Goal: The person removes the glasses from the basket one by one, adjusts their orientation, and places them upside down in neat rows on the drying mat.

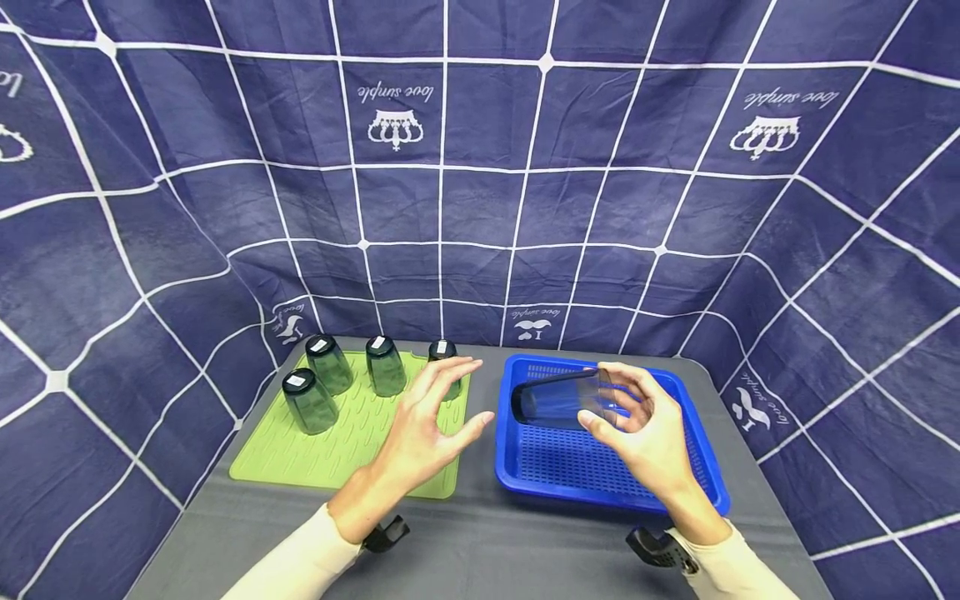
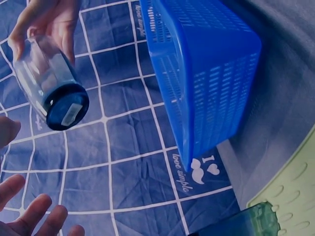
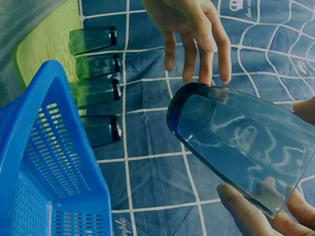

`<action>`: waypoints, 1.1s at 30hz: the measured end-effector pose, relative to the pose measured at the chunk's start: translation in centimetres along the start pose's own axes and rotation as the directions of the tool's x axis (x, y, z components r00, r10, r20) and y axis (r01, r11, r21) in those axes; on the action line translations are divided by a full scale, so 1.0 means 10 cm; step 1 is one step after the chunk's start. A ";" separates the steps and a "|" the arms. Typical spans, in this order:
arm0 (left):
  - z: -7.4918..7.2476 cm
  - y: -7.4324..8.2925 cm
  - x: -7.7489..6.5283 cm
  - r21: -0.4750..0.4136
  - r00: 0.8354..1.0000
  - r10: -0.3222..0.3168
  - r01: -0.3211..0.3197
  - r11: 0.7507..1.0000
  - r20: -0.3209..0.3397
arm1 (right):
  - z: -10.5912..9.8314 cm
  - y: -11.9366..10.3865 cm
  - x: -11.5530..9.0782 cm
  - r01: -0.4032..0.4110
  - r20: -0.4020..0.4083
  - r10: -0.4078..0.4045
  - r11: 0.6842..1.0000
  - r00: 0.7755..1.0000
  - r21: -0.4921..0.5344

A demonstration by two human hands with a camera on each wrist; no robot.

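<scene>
My right hand [image 1: 654, 429] grips a tinted drinking glass [image 1: 558, 402] near its rim, thumb on one side and fingers on the other. The glass lies sideways in the air over a blue plastic basket [image 1: 508, 454], its thick dark base pointing left. A pale sticker shows on that base in the left wrist view, where the same glass [image 2: 49, 81] tilts downward. My left hand [image 1: 423, 425] hovers over the right part of a green drying mat [image 1: 352, 454]. Its fingers are spread and extended, holding nothing, apart from the glass.
Several similar glasses stand upside down on the mat, among them a front left glass [image 1: 310, 404] and a back middle glass [image 1: 386, 367]. Another glass [image 1: 442, 350] is partly hidden behind my left hand. A checked cloth [image 1: 480, 208] hangs behind the grey table [image 1: 525, 542].
</scene>
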State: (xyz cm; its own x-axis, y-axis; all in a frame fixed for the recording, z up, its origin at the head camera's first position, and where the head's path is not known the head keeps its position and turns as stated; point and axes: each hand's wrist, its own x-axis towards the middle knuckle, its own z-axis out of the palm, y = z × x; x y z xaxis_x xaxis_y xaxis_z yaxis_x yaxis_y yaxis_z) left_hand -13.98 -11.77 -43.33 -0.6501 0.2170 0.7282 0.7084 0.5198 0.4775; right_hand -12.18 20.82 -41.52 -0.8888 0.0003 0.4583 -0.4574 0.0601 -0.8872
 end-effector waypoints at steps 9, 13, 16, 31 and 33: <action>0.08 0.09 -0.03 -0.014 1.000 -0.014 0.014 1.000 0.027 | 0.07 0.01 -0.02 -0.011 0.033 0.008 0.996 0.999 0.089; 0.11 0.13 -0.03 -0.016 0.999 -0.012 0.012 1.000 0.034 | 0.12 0.00 -0.01 -0.008 0.029 0.005 0.995 1.000 0.104; 0.12 0.16 -0.03 -0.024 0.999 -0.013 0.014 1.000 0.041 | 0.16 0.00 0.00 -0.002 0.028 -0.001 0.994 1.000 0.110; 0.20 0.21 -0.02 -0.091 0.998 0.018 -0.012 0.996 0.064 | 0.29 0.06 0.00 -0.027 0.035 0.023 0.995 0.999 0.096; 0.21 0.21 -0.02 -0.099 0.997 0.033 -0.027 0.995 0.065 | 0.30 0.07 0.00 -0.027 0.040 0.023 0.994 0.999 0.106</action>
State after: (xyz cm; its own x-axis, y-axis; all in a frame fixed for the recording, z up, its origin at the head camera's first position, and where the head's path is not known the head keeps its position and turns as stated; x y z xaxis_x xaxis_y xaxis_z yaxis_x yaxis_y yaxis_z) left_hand -12.93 -8.98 -43.46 -0.6429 0.2877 0.7099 0.7491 0.4296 0.5043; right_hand -12.60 17.83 -42.31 -0.8997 -0.0382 0.4349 -0.4332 -0.0457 -0.9001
